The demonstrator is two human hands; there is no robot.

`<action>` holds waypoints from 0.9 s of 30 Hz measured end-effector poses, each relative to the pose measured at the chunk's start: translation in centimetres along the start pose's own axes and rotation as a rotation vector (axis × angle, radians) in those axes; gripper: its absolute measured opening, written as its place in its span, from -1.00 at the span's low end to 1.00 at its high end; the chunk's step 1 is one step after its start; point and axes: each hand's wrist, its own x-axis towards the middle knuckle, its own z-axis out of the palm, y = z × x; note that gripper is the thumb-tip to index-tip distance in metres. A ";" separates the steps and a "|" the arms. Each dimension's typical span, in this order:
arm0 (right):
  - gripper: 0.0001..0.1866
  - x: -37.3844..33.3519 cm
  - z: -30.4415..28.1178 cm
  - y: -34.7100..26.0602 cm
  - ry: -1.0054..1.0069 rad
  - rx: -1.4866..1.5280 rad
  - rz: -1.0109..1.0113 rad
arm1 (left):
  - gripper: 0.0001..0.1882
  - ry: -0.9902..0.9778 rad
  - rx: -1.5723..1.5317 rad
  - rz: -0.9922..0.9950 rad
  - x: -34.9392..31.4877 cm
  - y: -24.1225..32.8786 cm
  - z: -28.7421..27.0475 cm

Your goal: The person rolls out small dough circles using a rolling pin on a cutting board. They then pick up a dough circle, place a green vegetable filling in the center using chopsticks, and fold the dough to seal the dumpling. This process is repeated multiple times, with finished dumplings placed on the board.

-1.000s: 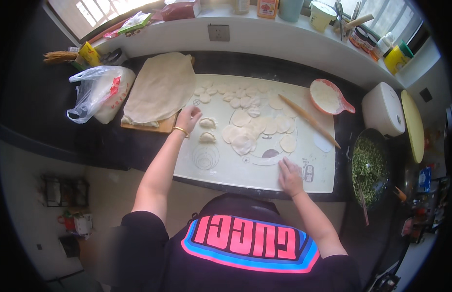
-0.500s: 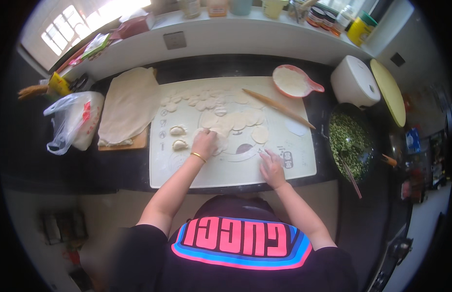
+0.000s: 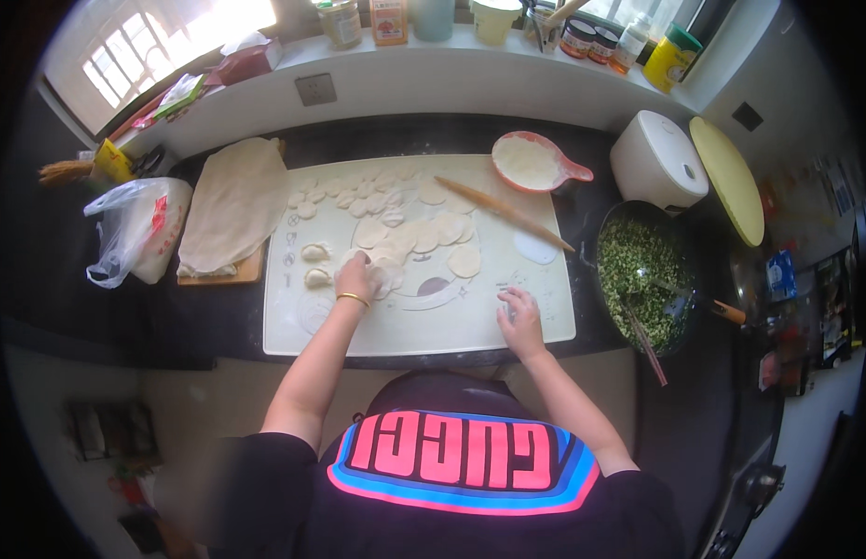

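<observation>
At the left part of the pale pastry mat [image 3: 358, 340], my left hand [image 3: 354, 278] has its fingers closed on a thin round dumpling wrapper [image 3: 387, 277]. More wrappers [image 3: 464, 261] overlap in a row just beyond it. Two folded dumplings [image 3: 316, 265] sit to the left of that hand. Over the mat's near right part is my right hand [image 3: 520, 323], fingers apart and slightly bent, holding nothing. A wooden rolling pin [image 3: 505, 213] lies slanted behind it. Small flattened dough pieces [image 3: 344, 194] are scattered along the mat's far left.
To the right stands a dark pan [image 3: 600, 279] of chopped green filling [image 3: 642, 256], with chopsticks [image 3: 649, 349] and a wooden-handled utensil. A red bowl of flour [image 3: 529, 163] is at the back. At left are a dough sheet [image 3: 230, 205] on a board and a plastic bag [image 3: 139, 228].
The whole view has shifted, so the counter appears farther left. Against the mat, my left hand has moved slightly left with the wrapper, and my right hand has moved toward the right edge.
</observation>
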 end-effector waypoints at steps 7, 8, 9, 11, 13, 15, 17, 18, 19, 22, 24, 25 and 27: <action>-0.68 2.7 -0.7 -2.5 -0.341 0.367 0.208 | -0.82 -0.113 -0.586 0.027 -1.9 2.6 -1.3; -0.68 3.2 0.4 -2.5 -0.306 0.464 0.222 | -0.84 -0.160 -0.773 -0.006 -2.5 3.8 -1.5; -0.68 3.8 1.7 -2.5 -0.270 0.560 0.236 | -0.86 -0.210 -0.959 -0.039 -3.0 5.0 -1.5; -0.69 5.0 3.1 -4.1 -0.246 0.760 0.262 | -0.80 -0.254 -1.317 -0.096 -4.5 7.1 -0.9; -0.70 5.8 2.9 -6.1 -0.256 0.958 0.293 | -0.77 -0.296 -1.439 -0.080 -5.7 8.8 -0.4; -0.73 6.0 3.5 -5.5 -0.252 0.868 0.290 | -0.78 -0.312 -1.414 -0.071 -6.2 9.8 -0.5; -0.76 6.1 2.9 -6.3 -0.284 0.685 0.220 | -0.80 -0.290 -1.266 -0.059 -6.4 10.1 -1.0; -0.78 6.1 2.1 -6.6 -0.314 0.547 0.150 | -0.81 -0.255 -1.154 0.028 -6.2 9.9 -1.1; -0.79 6.0 1.6 -7.1 -0.341 0.410 0.080 | -0.82 -0.219 -1.040 0.114 -6.0 9.8 -1.2; -0.81 5.7 3.4 -6.4 -0.239 0.647 0.186 | -0.82 -0.104 -0.915 0.148 -5.5 9.4 -0.9; -0.81 5.4 4.4 -6.3 -0.198 0.807 0.261 | -0.81 -0.055 -0.899 0.122 -5.2 9.1 -0.6; -0.80 5.3 4.6 -6.5 -0.178 0.888 0.296 | -0.80 -0.040 -0.886 0.119 -5.1 9.0 -0.5; -0.82 5.1 4.7 -6.6 -0.121 0.830 0.312 | -0.77 -0.099 -1.027 0.054 -4.8 8.3 0.1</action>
